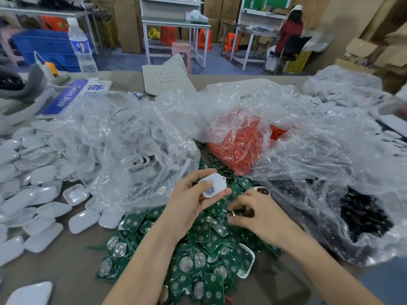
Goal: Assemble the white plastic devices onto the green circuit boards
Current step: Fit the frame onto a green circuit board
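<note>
My left hand (pixel 189 201) grips a white plastic device (pixel 211 186), held up above a heap of green circuit boards (pixel 198 260) in the middle of the table. My right hand (pixel 253 213) is just to its right, low over the heap, fingers curled and pinching a small dark part with a metal glint (pixel 232 213); blur hides what exactly it is. A white shell with a green board in it (pixel 245 264) lies on the heap near my right forearm.
Many white plastic shells (pixel 33 194) cover the table's left side. Crumpled clear bags (pixel 132 146) lie behind the heap, one holding orange parts (pixel 244 146), another black parts (pixel 361 214). A water bottle (pixel 82 49) stands at the back left. A person sits far behind.
</note>
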Demonstrator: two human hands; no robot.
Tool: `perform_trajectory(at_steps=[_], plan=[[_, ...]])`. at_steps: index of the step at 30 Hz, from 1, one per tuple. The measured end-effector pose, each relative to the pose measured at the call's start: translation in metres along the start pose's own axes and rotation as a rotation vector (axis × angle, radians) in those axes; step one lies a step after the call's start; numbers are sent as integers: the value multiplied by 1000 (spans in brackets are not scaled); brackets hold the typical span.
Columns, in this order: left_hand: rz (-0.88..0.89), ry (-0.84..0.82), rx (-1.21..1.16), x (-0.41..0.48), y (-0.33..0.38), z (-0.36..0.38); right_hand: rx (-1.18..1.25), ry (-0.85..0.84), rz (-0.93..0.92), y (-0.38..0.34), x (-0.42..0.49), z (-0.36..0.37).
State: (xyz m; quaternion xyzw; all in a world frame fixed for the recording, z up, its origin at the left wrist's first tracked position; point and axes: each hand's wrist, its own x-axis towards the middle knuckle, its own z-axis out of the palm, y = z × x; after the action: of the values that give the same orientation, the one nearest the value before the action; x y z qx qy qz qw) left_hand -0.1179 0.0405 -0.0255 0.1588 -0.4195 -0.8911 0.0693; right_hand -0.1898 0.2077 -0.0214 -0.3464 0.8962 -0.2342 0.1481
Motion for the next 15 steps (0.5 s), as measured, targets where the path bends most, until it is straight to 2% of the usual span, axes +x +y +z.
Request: perform_trajectory(at_steps=[9,15], plan=[[-60,-22,-65,-2,5,4,16,-8,44,-6,-6,3],[-72,-19,-40,-1,4,3,258,153,98,1,-11,8]])
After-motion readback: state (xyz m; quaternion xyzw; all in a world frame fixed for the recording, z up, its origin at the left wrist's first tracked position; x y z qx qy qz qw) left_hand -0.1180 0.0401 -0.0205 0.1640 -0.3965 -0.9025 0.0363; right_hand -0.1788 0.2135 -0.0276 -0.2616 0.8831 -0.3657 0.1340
